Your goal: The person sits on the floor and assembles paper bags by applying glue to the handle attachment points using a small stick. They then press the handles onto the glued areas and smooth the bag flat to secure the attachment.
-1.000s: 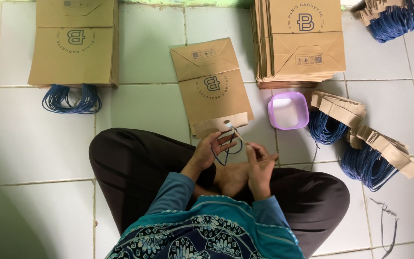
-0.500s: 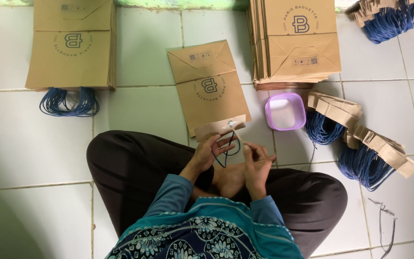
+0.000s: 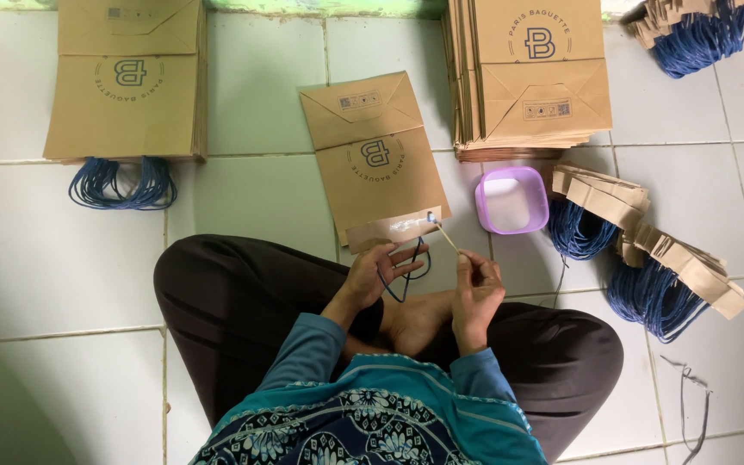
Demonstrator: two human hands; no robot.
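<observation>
Paper bag (image 3: 374, 164) lies flat on the floor so its glued edge faces up; right hand (image 3: 475, 288) pinches a thin stick (image 3: 445, 235) there, left hand (image 3: 381, 271) grips the blue cord handle (image 3: 406, 267).

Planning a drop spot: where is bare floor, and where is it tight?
Free: tiles between the left bag stack and the single flat bag, and the floor left of the person's knee. Crowded: right side, with the tall stack, purple tub and handle bundles. Both hands work at the bag's edge.
</observation>
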